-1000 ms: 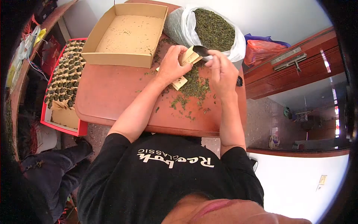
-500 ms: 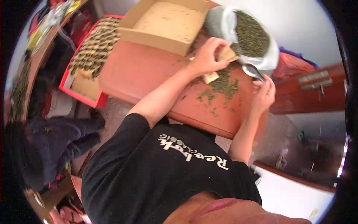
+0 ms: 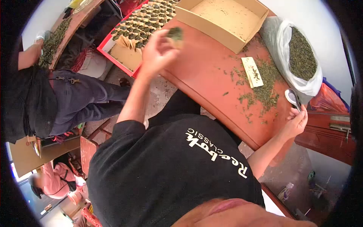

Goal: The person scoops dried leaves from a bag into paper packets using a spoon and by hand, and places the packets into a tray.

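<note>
My left hand (image 3: 159, 53) pinches a small paper packet (image 3: 175, 37) with dark green dried leaf in its top; motion blurs it. The hand is over the table's left edge, near the red box (image 3: 107, 56), where several rows of similar filled packets (image 3: 140, 22) stand. My right hand (image 3: 297, 121) grips a metal spoon (image 3: 292, 97) by its handle, bowl upward, just below the mouth of a white plastic bag (image 3: 272, 32) of dried leaves (image 3: 302, 55). Between the hands, a pale flat paper piece (image 3: 252, 72) with dark marks lies on the table beside scattered leaves (image 3: 266, 90).
A shallow cardboard box (image 3: 223, 19) stands at the back of the reddish table (image 3: 204, 60). Left, a co-worker's gloved hand (image 3: 42, 36) is by a leaf heap on another table. A person in pink (image 3: 56, 181) is at lower left. An orange bag (image 3: 329, 98) lies right.
My left hand has carried the paper packet from beside the leaf bag leftward toward the red box. The right hand still holds the spoon near the bag. The view has turned left.
</note>
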A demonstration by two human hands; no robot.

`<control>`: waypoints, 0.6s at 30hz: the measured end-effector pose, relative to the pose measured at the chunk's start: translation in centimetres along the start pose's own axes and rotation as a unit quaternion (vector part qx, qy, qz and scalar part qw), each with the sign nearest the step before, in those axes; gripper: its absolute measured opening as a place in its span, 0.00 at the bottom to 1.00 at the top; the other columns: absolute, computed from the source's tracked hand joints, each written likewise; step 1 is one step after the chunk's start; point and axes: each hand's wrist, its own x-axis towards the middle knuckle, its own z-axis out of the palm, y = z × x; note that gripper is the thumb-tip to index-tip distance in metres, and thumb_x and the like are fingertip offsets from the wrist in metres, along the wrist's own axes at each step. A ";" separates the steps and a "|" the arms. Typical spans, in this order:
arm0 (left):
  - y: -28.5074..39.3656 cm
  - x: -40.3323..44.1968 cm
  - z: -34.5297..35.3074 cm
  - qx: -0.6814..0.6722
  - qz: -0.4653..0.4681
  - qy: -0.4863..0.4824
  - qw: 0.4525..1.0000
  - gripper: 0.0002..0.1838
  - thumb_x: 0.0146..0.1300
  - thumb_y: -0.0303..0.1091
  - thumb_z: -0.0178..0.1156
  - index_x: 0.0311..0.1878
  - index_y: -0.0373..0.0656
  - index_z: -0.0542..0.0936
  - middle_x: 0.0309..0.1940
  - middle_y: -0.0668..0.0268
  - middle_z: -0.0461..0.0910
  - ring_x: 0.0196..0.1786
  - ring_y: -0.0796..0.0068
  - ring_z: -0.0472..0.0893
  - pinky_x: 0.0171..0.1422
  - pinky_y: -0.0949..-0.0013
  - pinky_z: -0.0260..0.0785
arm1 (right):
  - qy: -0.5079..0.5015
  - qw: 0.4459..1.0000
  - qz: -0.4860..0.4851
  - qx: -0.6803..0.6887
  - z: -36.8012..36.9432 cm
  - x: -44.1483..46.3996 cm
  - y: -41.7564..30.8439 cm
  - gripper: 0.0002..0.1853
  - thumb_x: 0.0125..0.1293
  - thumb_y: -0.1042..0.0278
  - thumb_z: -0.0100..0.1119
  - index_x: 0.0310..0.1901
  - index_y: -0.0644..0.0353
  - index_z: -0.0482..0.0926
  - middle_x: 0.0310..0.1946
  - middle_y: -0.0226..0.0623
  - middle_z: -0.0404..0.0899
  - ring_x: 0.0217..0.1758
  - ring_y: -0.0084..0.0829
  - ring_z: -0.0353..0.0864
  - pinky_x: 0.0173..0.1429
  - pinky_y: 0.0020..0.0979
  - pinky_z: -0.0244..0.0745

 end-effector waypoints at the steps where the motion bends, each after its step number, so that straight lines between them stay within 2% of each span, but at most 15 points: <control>1: -0.3 -0.2 -2.5 0.064 0.002 0.069 0.996 0.37 0.55 0.27 0.69 0.67 0.40 0.64 0.52 0.57 0.75 0.55 0.64 0.80 0.56 0.63 0.77 | -0.001 1.000 -0.005 -0.003 0.1 -0.1 -0.1 0.17 0.79 0.61 0.47 0.56 0.66 0.77 0.27 0.31 0.83 0.24 0.13 0.71 0.26 0.16 0.62; 2: -0.9 0.1 -5.3 0.041 -0.018 0.089 0.995 0.36 0.55 0.26 0.69 0.66 0.39 0.64 0.53 0.57 0.75 0.54 0.65 0.80 0.57 0.63 0.76 | -0.004 1.000 -0.005 -0.003 0.2 -0.1 0.0 0.17 0.79 0.61 0.47 0.56 0.66 0.77 0.27 0.31 0.83 0.24 0.13 0.71 0.26 0.16 0.61; 3: -2.0 0.5 -7.9 0.151 0.049 0.135 0.978 0.34 0.55 0.26 0.69 0.65 0.38 0.65 0.53 0.58 0.76 0.52 0.66 0.80 0.56 0.63 0.76 | -0.007 1.000 -0.006 -0.003 0.2 -0.1 0.1 0.17 0.79 0.61 0.47 0.56 0.66 0.77 0.27 0.30 0.83 0.24 0.13 0.70 0.25 0.15 0.61; 4: -3.7 0.6 -10.7 0.171 0.019 0.173 0.970 0.33 0.55 0.26 0.69 0.63 0.37 0.66 0.52 0.60 0.77 0.51 0.67 0.80 0.54 0.64 0.76 | -0.011 1.000 -0.006 -0.005 0.2 0.0 0.3 0.17 0.79 0.61 0.47 0.56 0.65 0.77 0.27 0.30 0.83 0.24 0.13 0.70 0.25 0.15 0.61; 7: -5.3 0.3 -14.3 0.183 -0.056 0.246 0.950 0.26 0.55 0.24 0.65 0.58 0.33 0.70 0.49 0.56 0.79 0.52 0.67 0.81 0.53 0.64 0.76 | -0.024 1.000 -0.010 -0.006 0.2 0.1 0.8 0.17 0.79 0.61 0.47 0.56 0.65 0.77 0.27 0.30 0.83 0.25 0.12 0.71 0.26 0.15 0.61; 10: -13.2 0.6 -19.1 0.274 -0.090 0.247 0.925 0.26 0.53 0.24 0.63 0.56 0.30 0.70 0.48 0.51 0.78 0.52 0.60 0.81 0.55 0.62 0.74 | -0.029 0.999 -0.008 -0.019 0.3 0.1 0.9 0.17 0.79 0.61 0.47 0.56 0.66 0.77 0.27 0.29 0.83 0.25 0.12 0.71 0.26 0.16 0.61; 13: -15.1 1.1 -18.9 0.428 -0.045 0.229 0.873 0.30 0.51 0.29 0.65 0.59 0.31 0.69 0.49 0.52 0.77 0.52 0.62 0.79 0.55 0.64 0.72 | -0.035 0.999 0.004 -0.021 0.3 0.2 1.0 0.18 0.79 0.60 0.47 0.56 0.65 0.77 0.27 0.28 0.82 0.26 0.12 0.71 0.26 0.16 0.62; 14: -15.7 1.4 -18.8 0.436 -0.042 0.227 0.870 0.31 0.50 0.29 0.64 0.59 0.30 0.68 0.48 0.49 0.76 0.52 0.55 0.79 0.56 0.60 0.70 | -0.036 0.999 0.006 -0.027 0.3 0.1 1.0 0.18 0.79 0.60 0.47 0.56 0.65 0.77 0.27 0.28 0.82 0.26 0.12 0.71 0.27 0.16 0.62; 18: -17.2 2.9 -18.3 0.412 -0.116 0.191 0.884 0.30 0.52 0.26 0.61 0.59 0.27 0.68 0.54 0.41 0.73 0.60 0.47 0.75 0.66 0.57 0.66 | -0.044 0.998 0.006 -0.037 0.3 0.1 1.0 0.17 0.79 0.60 0.47 0.56 0.65 0.77 0.27 0.27 0.82 0.25 0.12 0.71 0.27 0.16 0.62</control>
